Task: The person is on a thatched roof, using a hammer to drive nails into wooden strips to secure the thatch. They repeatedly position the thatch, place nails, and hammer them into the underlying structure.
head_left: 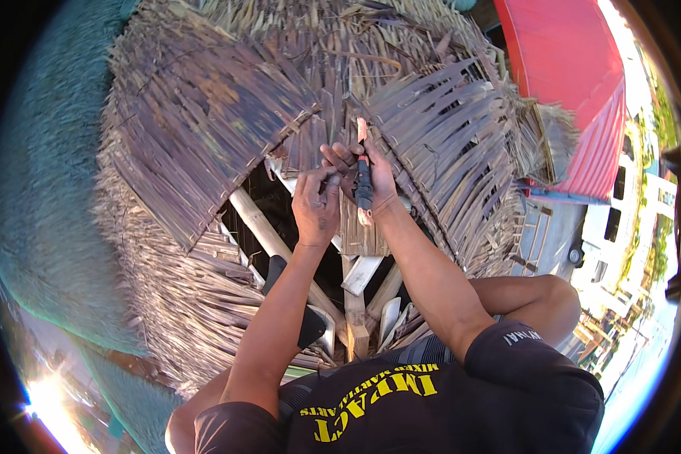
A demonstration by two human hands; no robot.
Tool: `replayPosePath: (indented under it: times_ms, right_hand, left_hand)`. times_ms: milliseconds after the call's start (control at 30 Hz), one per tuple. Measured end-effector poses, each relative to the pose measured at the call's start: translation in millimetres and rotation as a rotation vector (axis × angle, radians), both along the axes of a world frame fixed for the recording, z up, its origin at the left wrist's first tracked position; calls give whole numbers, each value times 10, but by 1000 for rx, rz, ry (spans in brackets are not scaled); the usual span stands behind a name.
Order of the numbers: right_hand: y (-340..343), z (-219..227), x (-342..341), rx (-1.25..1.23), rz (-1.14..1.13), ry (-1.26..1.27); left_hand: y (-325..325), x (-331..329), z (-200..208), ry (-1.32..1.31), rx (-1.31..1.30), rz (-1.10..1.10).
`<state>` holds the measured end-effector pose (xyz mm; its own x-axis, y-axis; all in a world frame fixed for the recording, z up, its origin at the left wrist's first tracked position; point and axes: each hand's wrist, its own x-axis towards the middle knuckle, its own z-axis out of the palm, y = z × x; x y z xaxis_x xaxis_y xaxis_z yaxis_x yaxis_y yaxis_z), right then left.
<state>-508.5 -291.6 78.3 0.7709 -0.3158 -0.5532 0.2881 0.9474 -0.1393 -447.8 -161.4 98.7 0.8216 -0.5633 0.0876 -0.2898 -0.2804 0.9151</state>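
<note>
My right hand (pixel 383 175) is wrapped round a slim tool with a black and red grip (pixel 363 181), held upright in the picture; its working end is too small and bright to tell its kind. Close beside it on the left, my left hand (pixel 315 204) has its fingers curled and thumb pressed in, near the right fingertips. Whatever it pinches, if anything, is hidden. Both hands are over the ridge of a thatched roof, between a left thatch panel (pixel 204 129) and a right thatch panel (pixel 446 136) of brown palm leaves.
Below the hands, a gap in the thatch shows wooden poles (pixel 261 223) and a pale board (pixel 362 274). My bent legs rest either side of it. Teal netting (pixel 49 189) hangs at left. A red roof (pixel 564 60) stands at upper right, with a street beyond.
</note>
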Motion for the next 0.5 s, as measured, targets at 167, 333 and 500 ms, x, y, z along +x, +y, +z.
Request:
replayPosePath:
  times_ms: [167,333,500]
  right_hand:
    - [-20,97,-384,11,-160,-31]
    - [34,33,-682,21,-163,107]
    - [-83,-225,-932,123,-155,150]
  left_hand:
    - [-255,-334,248,-37,213,-208]
    - [-358,-508,196,-217,475,-397]
    - [-449,-612,5,-45,367,-454]
